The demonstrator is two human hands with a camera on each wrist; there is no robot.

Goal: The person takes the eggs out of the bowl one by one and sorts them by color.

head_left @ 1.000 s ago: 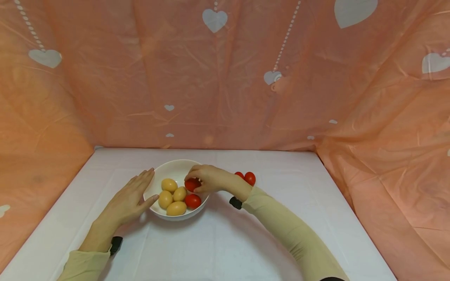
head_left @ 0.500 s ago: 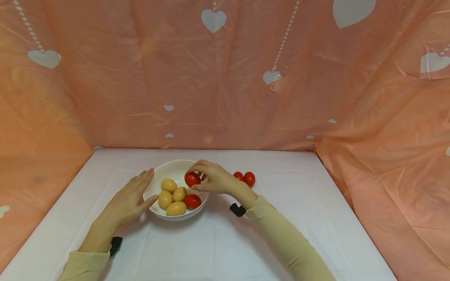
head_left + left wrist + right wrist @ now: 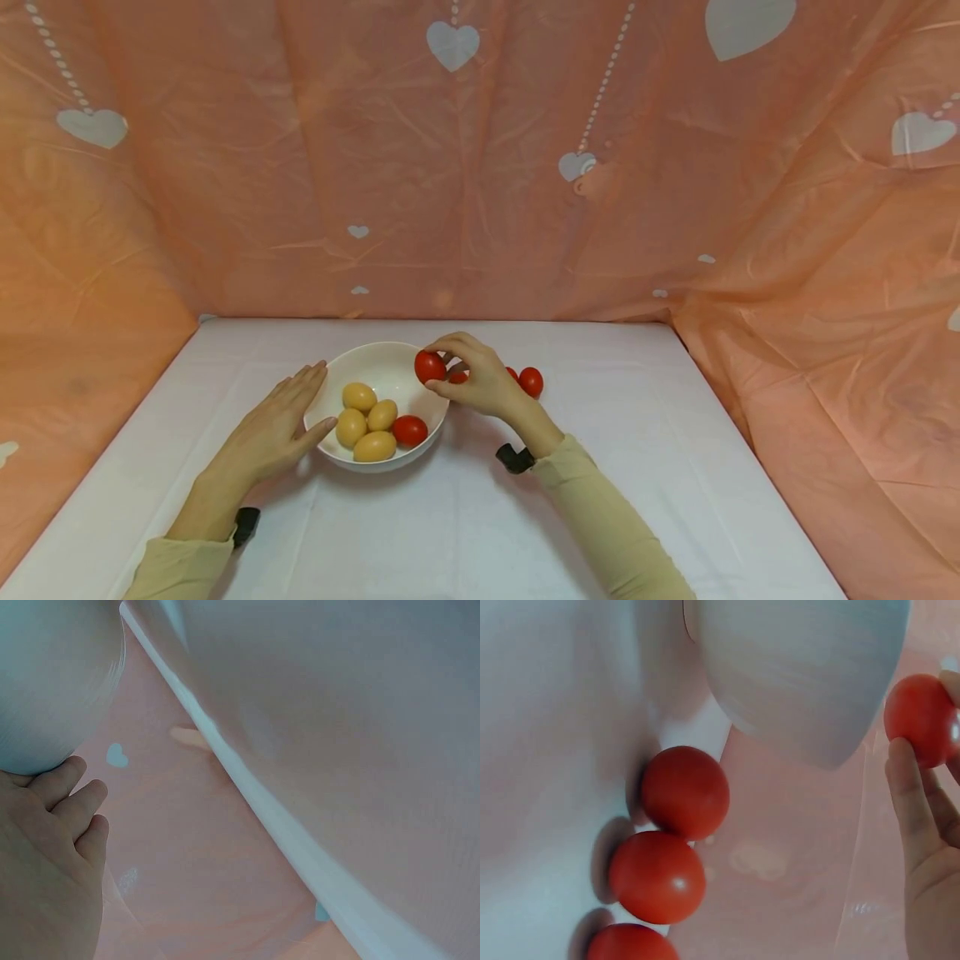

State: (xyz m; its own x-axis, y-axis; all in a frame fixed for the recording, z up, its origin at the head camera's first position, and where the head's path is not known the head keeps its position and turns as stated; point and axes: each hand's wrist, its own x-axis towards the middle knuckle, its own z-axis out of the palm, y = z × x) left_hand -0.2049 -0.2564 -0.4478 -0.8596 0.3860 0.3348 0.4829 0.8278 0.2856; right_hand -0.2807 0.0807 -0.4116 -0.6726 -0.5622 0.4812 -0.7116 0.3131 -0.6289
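Note:
My right hand pinches a red cherry tomato between thumb and fingertips, at the right rim of a white bowl. In the right wrist view that held tomato is off the table, beside the bowl's outer wall. My left hand lies with straight fingers against the bowl's left side; the left wrist view shows its fingers touching the wall. Inside the bowl are another red tomato and several smooth yellow egg-shaped things.
Three red tomatoes stand in a row on the white-covered table, right of the bowl; in the head view the right hand partly covers them, and one tomato shows plainly. An orange sheet with hearts hangs behind and at both sides.
The right hand has lifted one red tomato out of the bowl's right part and moved it up and right to the rim. The left hand has stayed at the bowl.

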